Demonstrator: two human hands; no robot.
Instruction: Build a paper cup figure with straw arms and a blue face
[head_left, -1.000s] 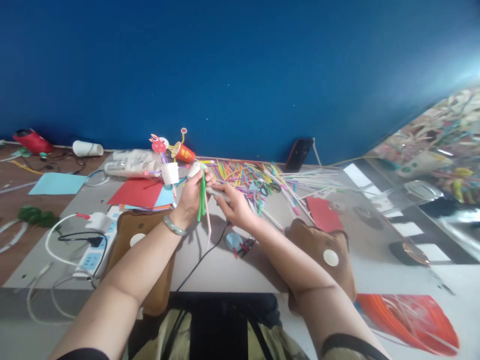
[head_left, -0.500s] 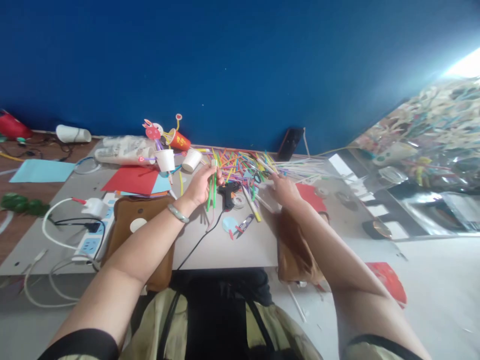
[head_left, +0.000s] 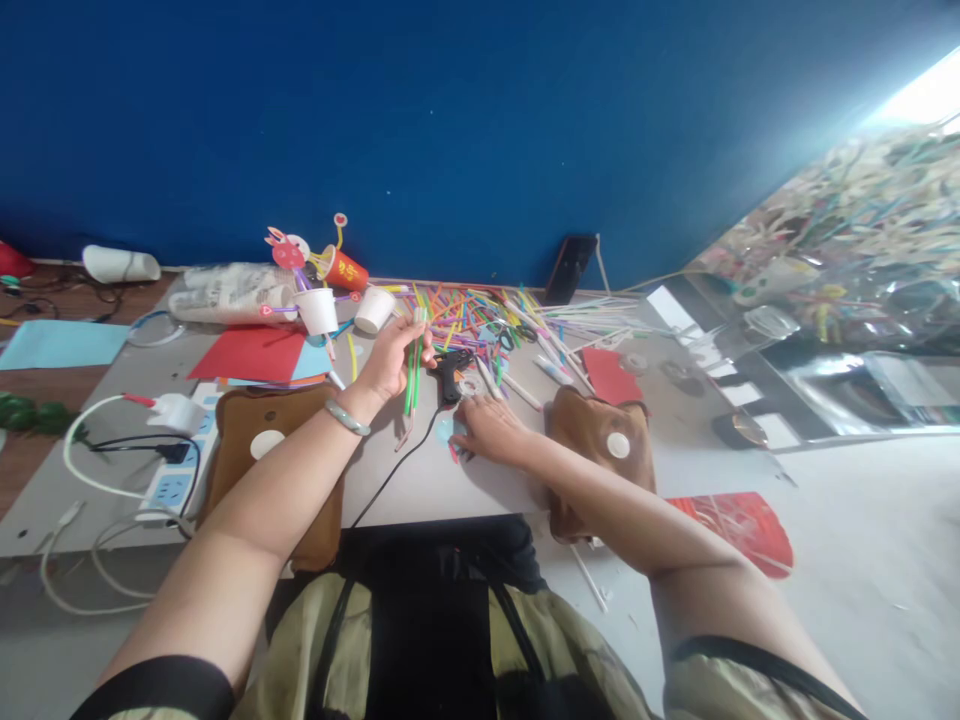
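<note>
Left fingers (head_left: pixel 428 352) hold green straws (head_left: pixel 417 380) inside table edge (head_left: pixel 442 519).

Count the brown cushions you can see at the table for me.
2: one cushion partly beneath the left forearm, and a second cushion partly beneath the right forearm. Others could be hidden.

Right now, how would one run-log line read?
left hand: holds green straws | right hand: near glue gun, grip unclear
</note>
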